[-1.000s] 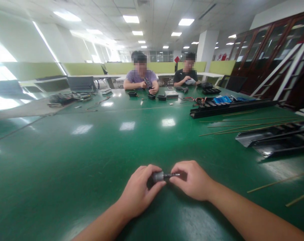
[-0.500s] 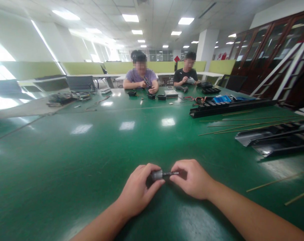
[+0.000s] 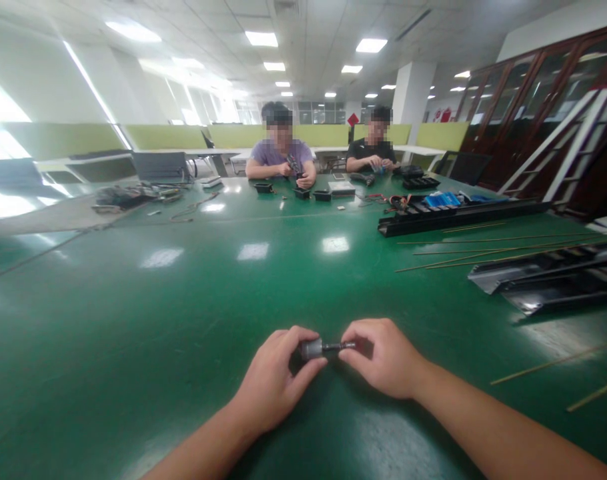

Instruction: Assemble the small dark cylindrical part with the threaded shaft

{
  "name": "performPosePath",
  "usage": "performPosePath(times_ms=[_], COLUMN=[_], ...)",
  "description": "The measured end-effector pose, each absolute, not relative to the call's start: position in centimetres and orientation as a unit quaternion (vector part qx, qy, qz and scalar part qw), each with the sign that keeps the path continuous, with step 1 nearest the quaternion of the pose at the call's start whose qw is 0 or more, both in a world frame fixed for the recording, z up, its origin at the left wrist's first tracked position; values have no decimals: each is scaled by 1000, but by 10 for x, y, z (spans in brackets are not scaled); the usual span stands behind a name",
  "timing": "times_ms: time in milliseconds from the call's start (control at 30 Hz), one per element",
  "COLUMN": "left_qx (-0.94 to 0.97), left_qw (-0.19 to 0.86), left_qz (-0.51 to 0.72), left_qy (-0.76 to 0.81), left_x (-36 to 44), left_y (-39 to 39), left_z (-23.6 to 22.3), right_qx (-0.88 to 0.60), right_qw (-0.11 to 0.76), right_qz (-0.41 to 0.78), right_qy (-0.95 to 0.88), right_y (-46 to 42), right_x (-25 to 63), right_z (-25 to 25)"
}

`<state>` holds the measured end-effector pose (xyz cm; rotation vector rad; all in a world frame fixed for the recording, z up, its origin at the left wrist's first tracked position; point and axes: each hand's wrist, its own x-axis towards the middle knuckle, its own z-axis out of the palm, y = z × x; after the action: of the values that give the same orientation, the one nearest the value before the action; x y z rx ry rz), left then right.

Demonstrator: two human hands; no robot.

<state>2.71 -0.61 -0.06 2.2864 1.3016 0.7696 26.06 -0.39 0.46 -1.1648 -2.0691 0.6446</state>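
Observation:
Both of my hands meet low in the middle of the view, just above the green table (image 3: 183, 313). My left hand (image 3: 276, 380) pinches a small grey metal cylinder (image 3: 312, 349) between thumb and fingers. A thin dark rod (image 3: 339, 346) sticks out of the cylinder to the right, and my right hand (image 3: 383, 357) is closed round its far end. The two hands hold the part level between them.
Long black rails (image 3: 548, 277) and thin brass rods (image 3: 483, 257) lie at the right, and another black rail (image 3: 458, 215) lies further back. Two people sit at the far side with small black parts (image 3: 303, 193). A tangle of cables (image 3: 128, 197) lies far left.
Hardly anything has moved. Both hands keep their grip on the cylinder and rod; the view has shifted slightly.

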Motion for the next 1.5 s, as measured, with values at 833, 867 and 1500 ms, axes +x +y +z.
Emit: performPosePath(times_ms=[833, 867, 1500], left_qx=[813, 812, 807], left_qw=[206, 206, 204], left_qz=[278, 279, 293], left_qy=[469, 469, 470], left_x=[24, 24, 21], left_y=[-6, -6, -7], left_z=[-2, -2, 0], right_qx=[-415, -415, -405], right_qw=[348, 349, 355], right_qz=[246, 245, 249], right_qy=[-804, -804, -805], right_y=[0, 1, 2], right_x=[264, 264, 268], right_z=[3, 3, 6])
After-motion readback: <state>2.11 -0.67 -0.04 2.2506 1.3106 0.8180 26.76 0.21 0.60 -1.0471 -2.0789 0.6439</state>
